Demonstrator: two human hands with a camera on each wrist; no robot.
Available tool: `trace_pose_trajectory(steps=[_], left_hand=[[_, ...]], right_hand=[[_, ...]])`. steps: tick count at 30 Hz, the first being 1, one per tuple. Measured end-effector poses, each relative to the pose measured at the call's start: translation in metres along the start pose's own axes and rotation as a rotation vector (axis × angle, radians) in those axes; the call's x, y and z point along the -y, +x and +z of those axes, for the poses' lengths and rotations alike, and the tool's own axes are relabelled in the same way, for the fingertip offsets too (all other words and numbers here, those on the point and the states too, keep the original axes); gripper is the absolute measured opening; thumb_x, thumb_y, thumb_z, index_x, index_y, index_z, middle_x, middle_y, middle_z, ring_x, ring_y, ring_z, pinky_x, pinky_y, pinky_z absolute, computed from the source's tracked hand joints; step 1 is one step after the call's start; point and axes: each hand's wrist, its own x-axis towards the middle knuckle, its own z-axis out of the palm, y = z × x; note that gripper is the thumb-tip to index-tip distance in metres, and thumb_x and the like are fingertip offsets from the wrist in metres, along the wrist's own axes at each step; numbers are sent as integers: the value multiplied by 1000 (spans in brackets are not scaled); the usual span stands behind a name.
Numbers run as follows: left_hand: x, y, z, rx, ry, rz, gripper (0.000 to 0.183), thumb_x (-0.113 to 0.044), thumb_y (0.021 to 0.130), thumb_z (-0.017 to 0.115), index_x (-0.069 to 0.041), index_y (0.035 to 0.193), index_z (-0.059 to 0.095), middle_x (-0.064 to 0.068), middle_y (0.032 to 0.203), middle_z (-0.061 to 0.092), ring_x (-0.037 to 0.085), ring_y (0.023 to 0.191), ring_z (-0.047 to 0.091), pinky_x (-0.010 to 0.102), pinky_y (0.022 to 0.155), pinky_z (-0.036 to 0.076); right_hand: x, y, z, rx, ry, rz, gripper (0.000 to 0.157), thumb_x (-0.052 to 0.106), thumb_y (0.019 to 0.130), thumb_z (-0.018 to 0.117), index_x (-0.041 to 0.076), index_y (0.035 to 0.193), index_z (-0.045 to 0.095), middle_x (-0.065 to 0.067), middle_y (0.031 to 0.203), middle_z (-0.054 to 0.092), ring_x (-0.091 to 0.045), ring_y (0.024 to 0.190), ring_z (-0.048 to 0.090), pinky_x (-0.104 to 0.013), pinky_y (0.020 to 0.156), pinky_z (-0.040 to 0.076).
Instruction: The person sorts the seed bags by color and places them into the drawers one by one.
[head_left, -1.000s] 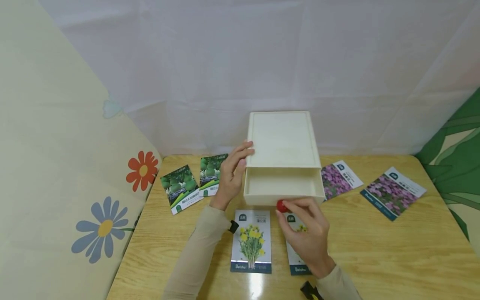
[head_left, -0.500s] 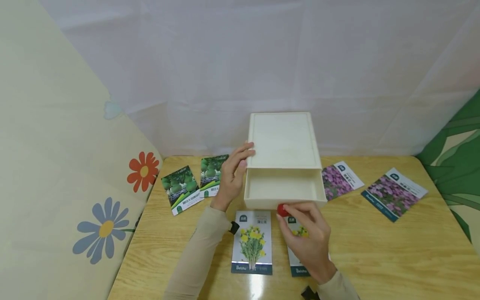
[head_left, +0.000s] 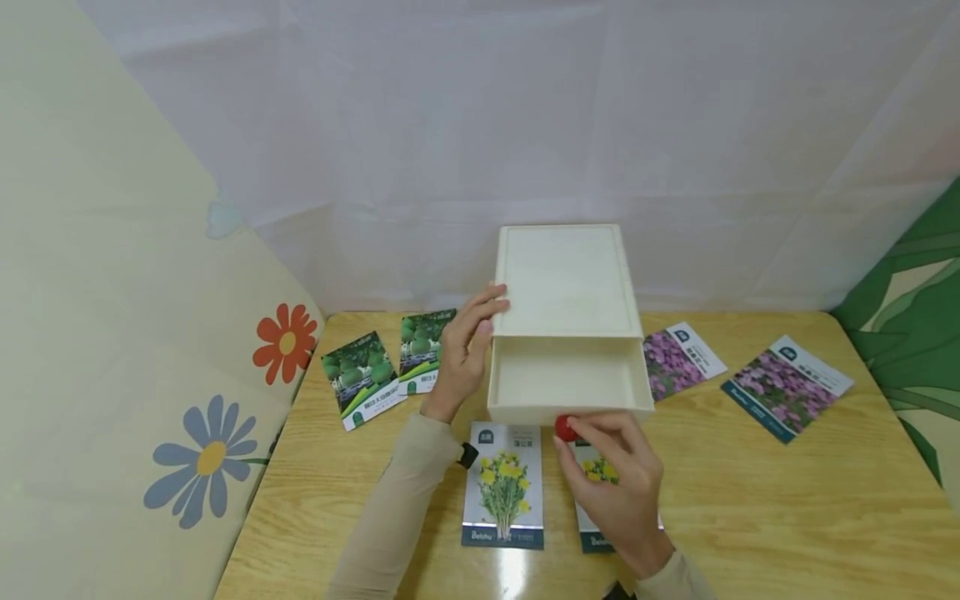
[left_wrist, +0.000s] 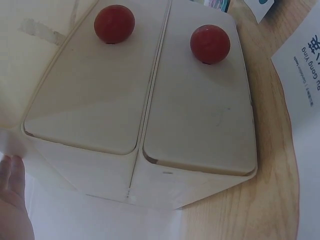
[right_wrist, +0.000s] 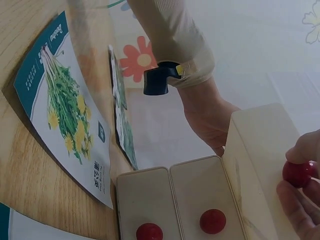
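A small white drawer cabinet stands at the back of the table, its top drawer pulled out and bare inside. My right hand pinches that drawer's round red knob between thumb and fingers. Against the cabinet's left side and top edge rests my left hand, fingers extended. In the left wrist view, two lower drawers sit closed, each with a red knob; that hand's fingers show at the left edge.
Yellow-flower seed packets lie in front of the cabinet, one partly under my right hand. Two green-picture packets lie left, two purple-flower packets right. A pale cloth hangs close behind the cabinet.
The top drawer has slid a little farther out toward me, with my right hand on its knob moving the same way. My left hand has stayed on the cabinet.
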Motion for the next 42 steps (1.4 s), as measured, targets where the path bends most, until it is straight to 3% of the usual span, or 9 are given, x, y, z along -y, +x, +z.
trace_pose_trajectory(steps=[19, 28, 31, 35, 38, 42], left_hand=[[0, 0, -1, 2, -8, 17, 43, -32, 109, 38, -3, 131, 61, 18, 145, 54, 36, 144, 42, 46, 121, 35], [0, 0, 2, -14, -12, 9, 42, -29, 109, 38, 0, 130, 61, 21, 145, 53, 39, 143, 41, 46, 121, 35], [-6, 1, 3, -22, -17, -9, 35, -13, 108, 39, 4, 129, 60, 25, 145, 52, 43, 142, 41, 45, 120, 36], [-27, 5, 0, -35, -37, -67, 32, 7, 101, 41, 11, 128, 59, 31, 144, 50, 45, 138, 45, 44, 117, 40], [-41, 5, -4, -41, -51, -125, 33, 11, 98, 43, 13, 128, 58, 32, 144, 49, 42, 137, 47, 43, 115, 43], [-47, 2, -7, -34, -115, -177, 34, 11, 99, 44, 14, 131, 54, 33, 146, 46, 38, 137, 49, 44, 108, 50]], right_hand=[[4, -6, -1, -10, 23, -7, 31, -6, 70, 83, -8, 100, 74, -25, 96, 64, -24, 85, 68, -15, 83, 58], [1, -6, -2, -9, -20, -16, 33, -1, 72, 84, -7, 103, 73, -21, 98, 66, -21, 86, 67, -16, 78, 58], [1, -6, -3, -9, -27, -17, 32, 0, 73, 84, -6, 102, 73, -21, 98, 66, -21, 85, 67, -17, 76, 58], [2, -10, -4, -5, -33, 4, 31, -1, 72, 84, -6, 101, 73, -20, 96, 66, -20, 82, 66, -15, 75, 58], [3, -15, -6, 4, -46, 36, 32, -1, 71, 84, -5, 100, 73, -18, 93, 67, -19, 79, 66, -12, 76, 56], [3, -21, -10, 33, -67, 75, 31, 0, 71, 84, -3, 100, 72, -15, 92, 68, -17, 78, 66, -11, 77, 55]])
